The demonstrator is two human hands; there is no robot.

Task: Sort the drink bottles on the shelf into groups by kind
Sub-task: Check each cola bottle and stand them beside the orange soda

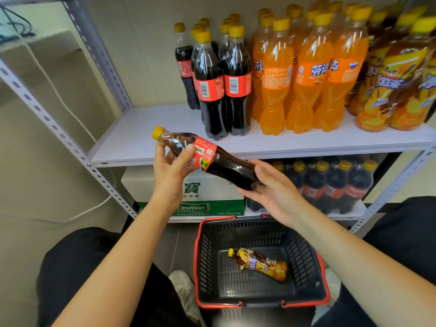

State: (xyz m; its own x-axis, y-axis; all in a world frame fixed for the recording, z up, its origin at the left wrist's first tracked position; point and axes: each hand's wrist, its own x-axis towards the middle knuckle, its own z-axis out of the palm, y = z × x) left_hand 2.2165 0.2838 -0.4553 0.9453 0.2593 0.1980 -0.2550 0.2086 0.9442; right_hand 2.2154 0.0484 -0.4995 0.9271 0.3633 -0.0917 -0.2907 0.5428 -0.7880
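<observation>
Both bare forearms reach forward and upward, converging at chest height. The left hand [172,166] grips the shoulder of a tilted cola bottle [224,161], thumb and fingers curled around it. The right hand [271,187], palm turned up, cups the bottle's base, thumb on top.
</observation>
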